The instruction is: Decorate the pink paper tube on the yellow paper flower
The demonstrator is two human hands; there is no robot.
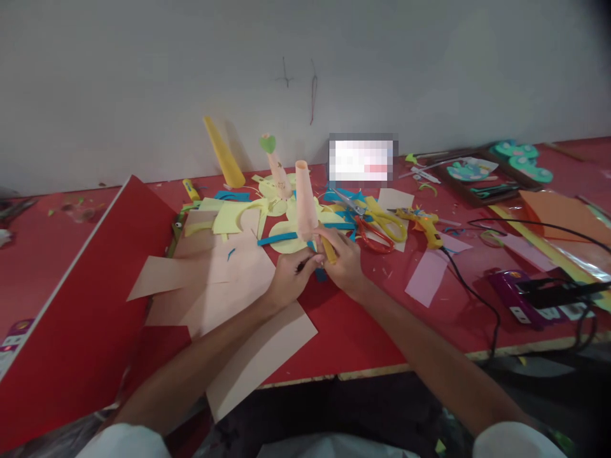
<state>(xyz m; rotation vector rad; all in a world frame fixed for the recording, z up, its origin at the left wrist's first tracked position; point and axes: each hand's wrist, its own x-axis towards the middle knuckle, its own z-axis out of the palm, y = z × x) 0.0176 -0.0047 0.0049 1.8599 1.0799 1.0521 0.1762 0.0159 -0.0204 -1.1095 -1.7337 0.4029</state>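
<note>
My left hand (292, 275) is closed, thumb and fingers pinched on a narrow blue paper strip (321, 275). My right hand (344, 262) meets it at the fingertips and is closed round a yellow-handled tool (329, 250); its working end is hidden. Just beyond both hands stands a peach paper cone (305, 197), upright, narrow end up. Behind it, a second peach cone (279, 175) carries a green heart (268, 143) and rests among pale yellow paper petals (277, 205). Another blue strip (277, 238) lies left of the near cone.
Red-handled scissors (375, 236), yellow-handled scissors (389, 221) and a corded yellow glue gun (429, 229) lie to the right. A purple power strip (513, 296) sits near the edge. Peach sheets (229, 280) and a red board (90, 318) occupy the left. A yellow cone (224, 152) leans by the wall.
</note>
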